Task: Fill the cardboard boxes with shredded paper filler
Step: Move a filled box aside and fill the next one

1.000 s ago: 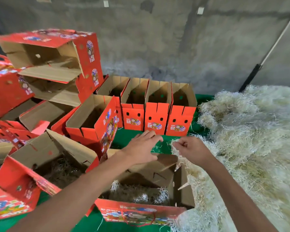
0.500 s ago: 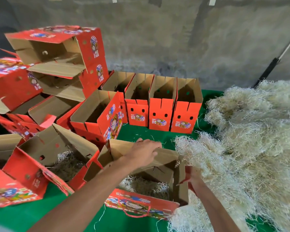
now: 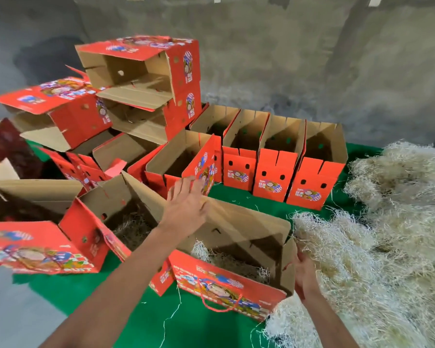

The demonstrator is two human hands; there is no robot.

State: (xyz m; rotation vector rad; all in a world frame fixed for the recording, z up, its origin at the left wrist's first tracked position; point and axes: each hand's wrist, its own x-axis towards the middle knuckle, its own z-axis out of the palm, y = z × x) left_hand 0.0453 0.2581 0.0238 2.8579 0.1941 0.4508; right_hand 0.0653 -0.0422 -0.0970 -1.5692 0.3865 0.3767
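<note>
Head view of a packing station on a green cloth-covered table (image 3: 211, 322). The near red printed cardboard box with brown interior (image 3: 226, 287) stands open at centre, a thin layer of pale shredded paper filler visible on its floor. The left hand (image 3: 186, 209) lies flat, fingers straight, against the box's raised back flap (image 3: 249, 222), apparently to keep the opening wide. The right hand (image 3: 303, 275) sits against the box's right end wall, beside the large heap of pale shredded paper filler (image 3: 374, 247); whether its fingers grip the wall cannot be told. The heap touches the box, so filler needs only a short transfer. Four empty upright red boxes (image 3: 274, 177) wait in a row behind; another partly filled open box (image 3: 116, 217) stands left.
</note>
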